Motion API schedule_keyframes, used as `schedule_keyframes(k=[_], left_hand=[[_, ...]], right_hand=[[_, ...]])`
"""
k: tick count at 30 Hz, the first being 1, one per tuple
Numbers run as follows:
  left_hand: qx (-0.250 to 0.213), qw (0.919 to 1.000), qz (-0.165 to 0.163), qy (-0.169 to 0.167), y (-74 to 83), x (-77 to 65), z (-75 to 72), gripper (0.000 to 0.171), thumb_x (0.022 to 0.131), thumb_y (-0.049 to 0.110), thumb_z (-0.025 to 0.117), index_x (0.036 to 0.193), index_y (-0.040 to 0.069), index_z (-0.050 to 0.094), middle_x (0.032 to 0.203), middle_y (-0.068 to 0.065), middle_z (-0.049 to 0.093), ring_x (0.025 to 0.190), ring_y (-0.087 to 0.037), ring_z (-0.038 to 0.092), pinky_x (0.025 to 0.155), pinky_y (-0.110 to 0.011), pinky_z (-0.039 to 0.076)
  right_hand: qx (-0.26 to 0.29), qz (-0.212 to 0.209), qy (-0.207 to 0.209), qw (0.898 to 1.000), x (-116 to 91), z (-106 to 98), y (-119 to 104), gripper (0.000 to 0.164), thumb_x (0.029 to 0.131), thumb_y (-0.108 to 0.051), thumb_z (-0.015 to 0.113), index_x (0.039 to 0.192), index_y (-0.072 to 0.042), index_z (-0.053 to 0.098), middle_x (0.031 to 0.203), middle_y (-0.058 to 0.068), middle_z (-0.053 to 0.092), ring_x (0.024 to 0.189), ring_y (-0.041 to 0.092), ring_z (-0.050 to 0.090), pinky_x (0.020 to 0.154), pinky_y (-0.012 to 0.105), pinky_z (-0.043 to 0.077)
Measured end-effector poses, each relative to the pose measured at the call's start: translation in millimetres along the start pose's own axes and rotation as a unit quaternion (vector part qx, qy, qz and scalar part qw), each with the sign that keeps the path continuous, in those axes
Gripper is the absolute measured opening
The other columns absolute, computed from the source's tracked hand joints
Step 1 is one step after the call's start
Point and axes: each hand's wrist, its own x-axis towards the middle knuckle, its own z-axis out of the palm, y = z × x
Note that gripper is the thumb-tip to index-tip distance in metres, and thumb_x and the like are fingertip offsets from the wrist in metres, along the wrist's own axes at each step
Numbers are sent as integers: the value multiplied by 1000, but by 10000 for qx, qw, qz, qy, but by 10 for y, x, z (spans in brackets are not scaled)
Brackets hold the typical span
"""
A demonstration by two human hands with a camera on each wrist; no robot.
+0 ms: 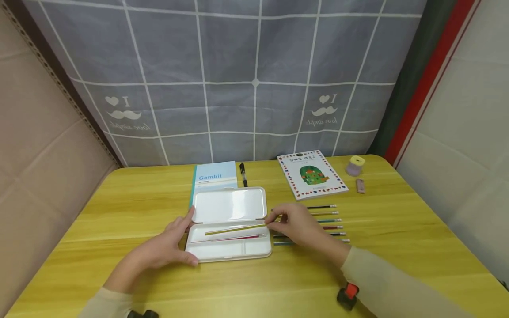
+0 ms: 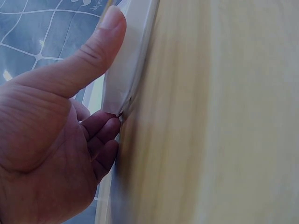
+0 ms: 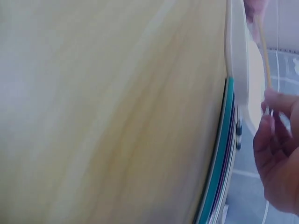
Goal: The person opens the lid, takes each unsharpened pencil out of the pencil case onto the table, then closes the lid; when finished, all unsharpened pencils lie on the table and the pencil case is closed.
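Note:
A white pencil case (image 1: 216,251) lies with its lid (image 1: 228,205) folded back. At its left end my left hand (image 1: 165,245) holds the case, thumb by the front corner and fingers at the hinge side; the left wrist view shows those fingers curled against the edge. Between thumb and fingertips, my right hand (image 1: 300,225) pinches the end of a yellow pencil (image 1: 234,229), which slants over the case's rear part. A red pencil (image 1: 242,237) rests in the case. Several pencils (image 1: 332,221) lie in a row on the table, partly hidden by the right hand.
Behind the case lie a Gambit notebook (image 1: 218,172), partly under the lid, and a black pen (image 1: 243,174). To the back right are a picture-covered book (image 1: 314,174), a yellow-topped pot (image 1: 355,165) and a small pinkish eraser (image 1: 360,186). A grey checked cloth (image 1: 230,110) hangs behind the table.

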Motion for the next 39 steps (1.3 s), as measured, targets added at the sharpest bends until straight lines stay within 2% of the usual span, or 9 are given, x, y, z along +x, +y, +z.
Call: schedule_keyframes(k=[4,12,18,22,25,30,34,39], left_hand=[[9,10000,20,5,3,5,-19,138,77,46,90,166,3,-7,140,-16,44,137,-43,34,115,-69,26],[-12,10000,-37,-37,26,8,-44,139,77,46,90,166,5,-8,141,-16,44,138,-42,33,115,-69,26],[-96,9999,-15,-61,33,12,-28,139,77,44,90,166,3,-8,144,-18,44,139,-44,32,116,-70,24],[-80,10000,-33,-40,34,8,-22,139,76,45,90,166,3,-7,145,-20,43,140,-45,31,116,-70,24],[-73,10000,-33,-50,34,6,-17,139,77,45,90,166,3,-7,146,-20,42,141,-45,30,116,-70,24],[-79,9999,-36,-55,26,12,-13,139,77,46,90,166,3,-7,146,-19,42,141,-45,30,116,-69,25],[-76,10000,-21,-37,12,16,-13,139,76,45,90,166,3,-7,144,-18,44,139,-43,32,116,-69,25],[-55,10000,10,-52,2,12,-11,139,77,44,90,166,3,-7,140,-16,45,137,-43,34,115,-69,26]], right_hand=[[154,-46,-52,9999,-95,-126,109,6,89,-14,85,91,-19,83,85,-11,72,62,9,56,55,24,47],[303,21,-132,9995,-317,-376,282,5,88,-14,85,91,-18,83,90,-9,74,68,7,59,59,24,50],[592,-297,41,9978,-540,-550,431,6,87,-7,84,90,-12,83,86,-5,76,67,5,57,57,24,49],[603,-391,38,9974,-665,-647,518,7,87,-6,84,90,-13,83,87,-2,75,66,5,56,55,24,49],[553,-338,-19,9979,-758,-714,588,8,87,-7,84,89,-14,83,88,0,75,69,5,55,56,23,48],[546,-135,-83,9984,-912,-813,668,3,88,-9,84,89,-11,83,91,6,75,78,4,60,63,23,52],[435,146,-84,9989,-994,-857,689,2,88,-15,85,89,-13,83,91,3,75,81,4,62,68,23,53],[429,350,-142,9984,-1056,-876,716,2,89,-17,84,90,-16,83,91,0,76,80,4,63,66,24,53]])
